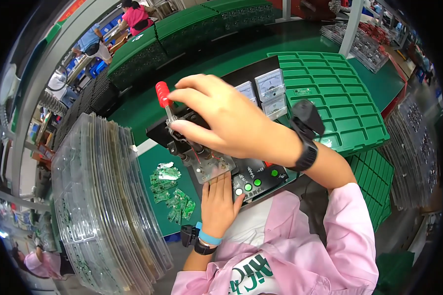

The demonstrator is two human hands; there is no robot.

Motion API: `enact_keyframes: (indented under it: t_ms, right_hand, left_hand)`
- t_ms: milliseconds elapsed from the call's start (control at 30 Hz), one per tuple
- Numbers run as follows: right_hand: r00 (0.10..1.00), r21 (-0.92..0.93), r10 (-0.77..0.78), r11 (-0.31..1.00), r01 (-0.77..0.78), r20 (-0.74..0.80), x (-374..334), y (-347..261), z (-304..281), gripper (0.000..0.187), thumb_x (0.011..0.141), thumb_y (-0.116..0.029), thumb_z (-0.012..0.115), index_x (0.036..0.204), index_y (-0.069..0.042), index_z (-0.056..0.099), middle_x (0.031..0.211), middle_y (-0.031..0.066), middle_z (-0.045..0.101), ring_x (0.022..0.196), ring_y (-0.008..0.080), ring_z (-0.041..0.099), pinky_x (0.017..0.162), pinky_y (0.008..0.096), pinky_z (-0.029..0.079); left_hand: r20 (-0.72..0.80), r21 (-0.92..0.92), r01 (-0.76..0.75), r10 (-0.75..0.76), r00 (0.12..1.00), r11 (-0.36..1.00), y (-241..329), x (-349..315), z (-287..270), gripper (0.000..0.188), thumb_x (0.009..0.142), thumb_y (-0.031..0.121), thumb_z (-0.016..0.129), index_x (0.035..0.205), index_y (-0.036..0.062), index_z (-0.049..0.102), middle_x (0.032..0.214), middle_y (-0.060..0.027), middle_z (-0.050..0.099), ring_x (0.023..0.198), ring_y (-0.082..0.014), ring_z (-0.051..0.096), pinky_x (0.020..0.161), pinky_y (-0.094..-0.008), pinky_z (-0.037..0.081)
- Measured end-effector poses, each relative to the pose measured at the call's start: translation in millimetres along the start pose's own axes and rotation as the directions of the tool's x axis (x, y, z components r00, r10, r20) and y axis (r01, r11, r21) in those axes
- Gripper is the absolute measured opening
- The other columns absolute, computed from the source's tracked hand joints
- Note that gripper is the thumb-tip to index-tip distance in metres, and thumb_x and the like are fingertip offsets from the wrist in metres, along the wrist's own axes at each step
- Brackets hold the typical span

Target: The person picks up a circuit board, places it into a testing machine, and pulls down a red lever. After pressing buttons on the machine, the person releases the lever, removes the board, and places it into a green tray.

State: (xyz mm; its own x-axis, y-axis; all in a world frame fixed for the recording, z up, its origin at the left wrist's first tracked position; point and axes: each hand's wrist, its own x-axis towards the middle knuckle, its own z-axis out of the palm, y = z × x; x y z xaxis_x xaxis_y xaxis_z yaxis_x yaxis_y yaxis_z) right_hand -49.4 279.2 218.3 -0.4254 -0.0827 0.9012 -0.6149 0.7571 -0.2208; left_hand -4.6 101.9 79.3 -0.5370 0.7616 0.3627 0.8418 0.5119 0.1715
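Observation:
A test fixture with a toggle clamp stands before me, its red lever handle upright. My right hand reaches over the fixture with fingers curved and apart. Its fingertips are close beside the handle; whether they touch it I cannot tell. My left hand lies palm down with fingers stretched out, their tips at the front edge of the clear plate. Anything under those fingertips is hidden. Left of the fixture, several small green circuit boards lie in a loose pile on the green tabletop.
Panel meters and a row of lit green buttons belong to the fixture. Stacked clear trays rise at the left. A green compartment tray holds one board at the right. Black-green racks line the back; people work beyond.

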Motion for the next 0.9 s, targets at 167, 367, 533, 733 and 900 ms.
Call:
enact_keyframes:
  t_ms: [167, 367, 533, 733, 900]
  right_hand:
    - [0.95, 0.12, 0.259, 0.952, -0.282, 0.175, 15.3, 1.3, 23.3, 0.036, 0.086, -0.033, 0.059, 0.106, -0.003, 0.062, 0.092, 0.0178, 0.064, 0.09, 0.035, 0.061, 0.083, 0.0428, 0.046]
    - [0.836, 0.042, 0.362, 0.909, -0.414, 0.413, 21.2, -6.1, 17.6, 0.041, 0.088, -0.034, 0.057, 0.119, -0.007, 0.058, 0.094, 0.0149, 0.066, 0.095, 0.0328, 0.061, 0.085, 0.0424, 0.044]
    - [0.944, 0.138, 0.288, 0.941, -0.31, 0.16, 4.7, -10.6, 16.3, 0.037, 0.087, -0.028, 0.057, 0.119, -0.009, 0.06, 0.098, 0.0118, 0.066, 0.093, 0.0314, 0.061, 0.083, 0.0441, 0.043]
    - [0.988, 0.2, -0.024, 0.98, -0.007, 0.149, -118.5, -53.7, -13.7, 0.05, 0.076, -0.002, 0.067, 0.124, -0.009, 0.056, 0.127, 0.0099, 0.058, 0.122, 0.0286, 0.054, 0.104, 0.0504, 0.034]
    - [0.944, 0.13, 0.273, 0.946, -0.298, 0.184, -171.4, -42.7, -19.6, 0.059, 0.071, -0.001, 0.074, 0.125, -0.005, 0.052, 0.135, 0.0177, 0.05, 0.121, 0.0377, 0.051, 0.1, 0.0511, 0.04]
  left_hand:
    - [0.105, -0.075, 0.029, -0.021, 0.994, 0.997, -3.6, 6.2, -4.5, 0.082, 0.079, 0.048, 0.066, 0.134, -0.0079, 0.041, 0.137, -0.0226, 0.045, 0.133, -0.0356, 0.037, 0.105, -0.0533, 0.028]
    - [0.042, -0.029, 0.083, -0.081, 0.996, 0.996, 14.4, 4.8, -15.5, 0.082, 0.078, 0.056, 0.063, 0.131, -0.0048, 0.046, 0.132, -0.0187, 0.051, 0.127, -0.0319, 0.045, 0.105, -0.0529, 0.029]
    - [0.061, -0.221, -0.019, 0.033, 0.998, 0.975, 17.4, -9.4, -27.3, 0.054, 0.077, 0.042, 0.071, 0.109, 0.0005, 0.063, 0.116, -0.016, 0.063, 0.116, -0.0308, 0.055, 0.101, -0.0529, 0.035]
    - [-0.22, -0.661, 0.018, -0.217, 0.951, 0.75, 11.7, -51.5, -62.7, 0.006, 0.077, 0.006, 0.066, 0.082, 0.005, 0.068, 0.083, -0.0091, 0.071, 0.085, -0.0291, 0.068, 0.087, -0.0449, 0.048]
    - [-0.205, -0.552, 0.083, -0.231, 0.951, 0.829, -6.4, -45.0, -44.5, 0.005, 0.077, 0.004, 0.066, 0.081, 0.0042, 0.067, 0.087, -0.0105, 0.07, 0.085, -0.0293, 0.067, 0.087, -0.0434, 0.047]
